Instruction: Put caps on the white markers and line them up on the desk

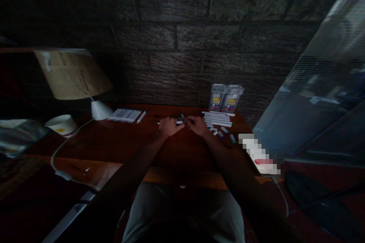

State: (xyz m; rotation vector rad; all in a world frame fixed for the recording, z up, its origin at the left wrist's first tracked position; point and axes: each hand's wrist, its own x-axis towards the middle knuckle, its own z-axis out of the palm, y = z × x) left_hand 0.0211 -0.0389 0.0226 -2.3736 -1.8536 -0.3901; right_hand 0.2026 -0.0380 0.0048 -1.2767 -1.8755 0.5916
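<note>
My left hand [169, 126] is closed around a white marker [179, 122] that lies sideways above the desk. One end of it pokes out to the left of the hand. My right hand [197, 125] is closed in a pinch right beside the marker's right end; the dim light hides what its fingers hold. Just right of it lies a row of white markers [218, 119] without visible caps. In front of that row are several loose marker caps [224, 130]. Farther left, a neat row of capped markers [124, 115] lies with a single marker [142, 117] beside it.
Two clear plastic cases [226, 98] stand against the dark brick wall. At the left are a lamp [101, 110] with a paper shade, a paper bowl [62, 125] and a white cord. A pixelated flat object [261, 155] sits at the desk's right edge.
</note>
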